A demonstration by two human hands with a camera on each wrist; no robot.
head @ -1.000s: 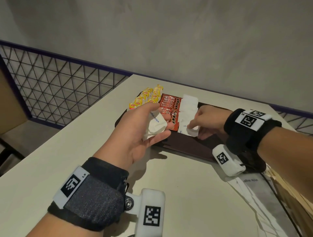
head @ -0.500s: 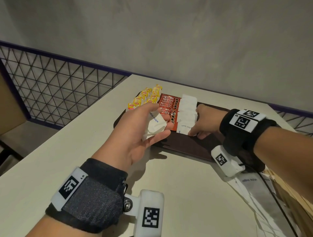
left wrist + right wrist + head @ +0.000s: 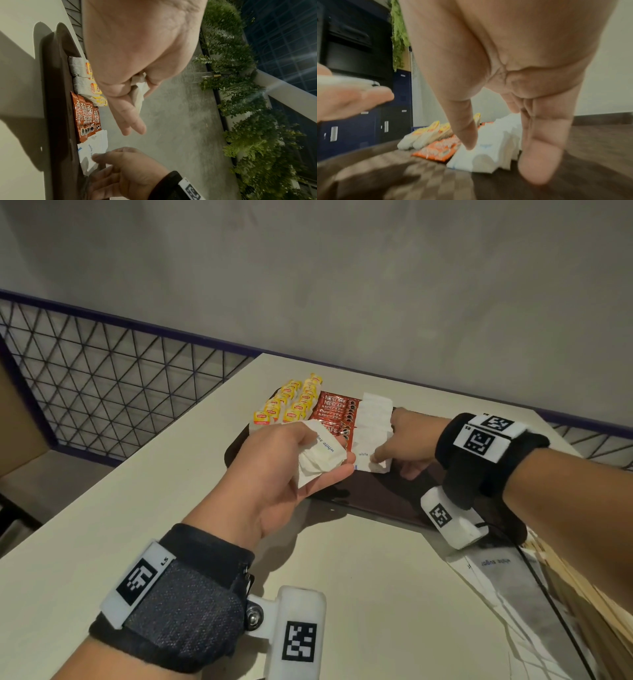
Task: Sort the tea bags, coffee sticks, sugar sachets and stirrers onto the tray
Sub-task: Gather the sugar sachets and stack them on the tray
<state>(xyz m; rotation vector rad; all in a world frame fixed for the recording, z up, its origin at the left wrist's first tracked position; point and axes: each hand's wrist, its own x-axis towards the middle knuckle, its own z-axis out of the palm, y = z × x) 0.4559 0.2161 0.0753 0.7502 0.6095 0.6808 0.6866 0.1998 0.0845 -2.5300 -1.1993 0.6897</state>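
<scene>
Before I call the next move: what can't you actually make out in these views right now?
- How many sugar sachets the left hand holds: they are bunched in its fingers in the head view.
- The near-right corner of the tray: the right hand and its wrist camera cover it.
- Stirrers: none plainly seen; pale strips at the head view's right edge are cut off.
- Print on the coffee sticks: blurred in the right wrist view.

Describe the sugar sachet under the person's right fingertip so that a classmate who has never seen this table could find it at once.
Start at the dark brown tray on the pale table. Three rows run across it: yellow-tagged tea bags, red coffee sticks, then white sugar sachets. The sugar sachet you want is the nearest in the white row, the only one with the right hand on it.
</scene>
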